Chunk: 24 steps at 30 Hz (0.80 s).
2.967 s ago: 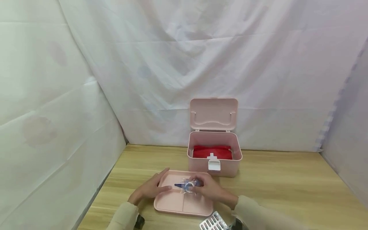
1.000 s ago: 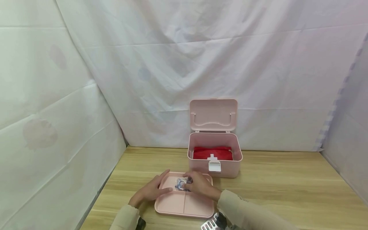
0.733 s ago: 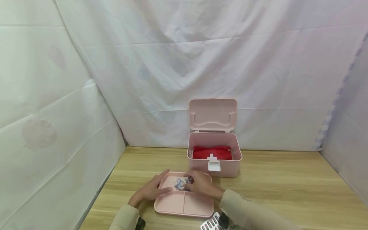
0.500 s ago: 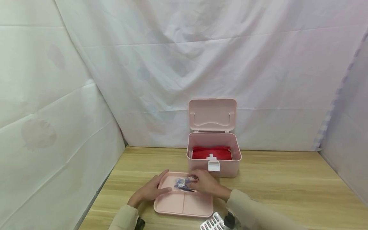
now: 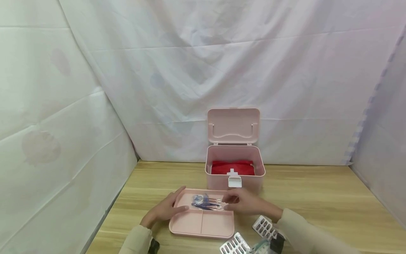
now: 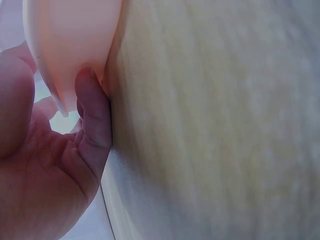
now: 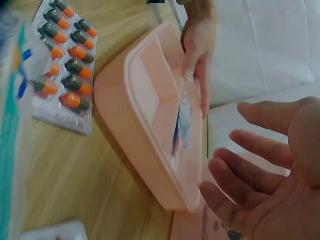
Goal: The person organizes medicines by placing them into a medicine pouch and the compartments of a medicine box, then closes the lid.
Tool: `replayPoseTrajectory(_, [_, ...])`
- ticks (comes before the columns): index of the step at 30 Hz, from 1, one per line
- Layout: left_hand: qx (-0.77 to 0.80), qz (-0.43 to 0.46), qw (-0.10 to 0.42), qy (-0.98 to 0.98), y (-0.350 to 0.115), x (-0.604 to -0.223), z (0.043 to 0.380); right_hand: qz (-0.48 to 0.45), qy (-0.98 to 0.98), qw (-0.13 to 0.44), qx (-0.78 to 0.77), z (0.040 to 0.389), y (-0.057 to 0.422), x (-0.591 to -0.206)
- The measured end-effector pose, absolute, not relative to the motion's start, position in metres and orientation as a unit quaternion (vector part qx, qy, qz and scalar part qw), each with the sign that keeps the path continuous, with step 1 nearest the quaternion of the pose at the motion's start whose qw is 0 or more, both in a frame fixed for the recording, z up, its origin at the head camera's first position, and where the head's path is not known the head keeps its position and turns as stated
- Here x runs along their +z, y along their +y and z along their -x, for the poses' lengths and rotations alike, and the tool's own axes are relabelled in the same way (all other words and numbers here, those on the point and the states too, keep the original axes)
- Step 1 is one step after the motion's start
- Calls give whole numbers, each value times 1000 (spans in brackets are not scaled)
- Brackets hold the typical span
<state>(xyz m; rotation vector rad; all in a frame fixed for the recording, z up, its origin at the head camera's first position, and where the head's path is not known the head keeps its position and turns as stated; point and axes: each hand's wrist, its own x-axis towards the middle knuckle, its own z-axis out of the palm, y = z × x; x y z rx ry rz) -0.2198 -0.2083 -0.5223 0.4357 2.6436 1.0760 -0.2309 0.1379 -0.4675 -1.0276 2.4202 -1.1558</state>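
Observation:
My left hand [image 5: 166,209] holds the left edge of a pink divided tray [image 5: 187,224], its thumb over the rim; in the left wrist view, fingers [image 6: 92,117] press the tray's outer wall. In the tray's long back compartment lies a clear plastic packet [image 5: 199,200] with a white ring-shaped item, beside a dark blue slender tool [image 5: 206,206] resembling tweezers and thin pinkish sticks in clear wrap. My right hand [image 5: 247,201] hovers at the tray's right end. In the right wrist view its fingers [image 7: 250,175] are spread and loosely bent, holding nothing.
Behind the tray stands a pink box [image 5: 219,182] with its lid [image 5: 234,123] raised and a red pouch [image 5: 233,167] inside. Capsule blister packs [image 5: 234,245] and a clear bag [image 5: 262,246] lie at the front right. White cloth [image 5: 177,88] hangs behind the wooden table [image 5: 304,197].
The right hand has set the packet and blue tool down in the back compartment, let go, and drawn away to the right. The left hand has stayed on the tray.

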Motion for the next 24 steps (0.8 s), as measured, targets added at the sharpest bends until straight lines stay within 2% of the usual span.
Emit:
replayPoseTrajectory(8, [369,-154,122,909,-208,-522,221,380,823,152,-393,227,172,-460])
replayPoseTrajectory(17, [371,-146,125,908,-207,-522,221,354,807,206,-426,210,203,-465])
replayPoseTrajectory(24, [375,-141,127,908,-207,-522,220,378,785,242,-427,197,229,-475])
